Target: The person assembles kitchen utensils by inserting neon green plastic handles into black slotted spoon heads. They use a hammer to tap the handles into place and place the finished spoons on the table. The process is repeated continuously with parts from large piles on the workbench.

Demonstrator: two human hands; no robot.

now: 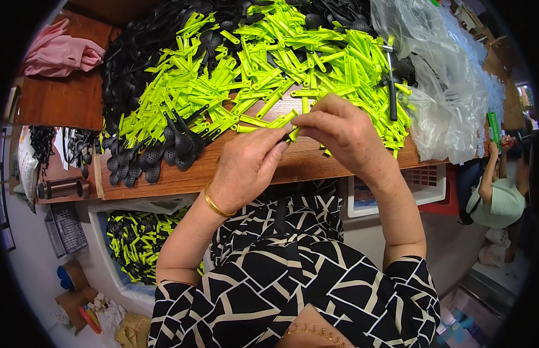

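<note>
My left hand, a gold bangle at its wrist, pinches a small plastic piece near the table's front edge. My right hand closes its fingertips on the same piece from the other side. Between them a lime-green handle shows beside a dark part; the fingers cover most of both. Just beyond lies a large heap of lime-green plastic handles. Left of my left hand, several black slotted spoons lie in a cluster, some with their heads over the table's front edge.
More black spoons are heaped behind. A hammer rests right of the handles, beside clear plastic bags. Below the table stand a bin of green-and-black pieces and a white crate. Another person works at far right.
</note>
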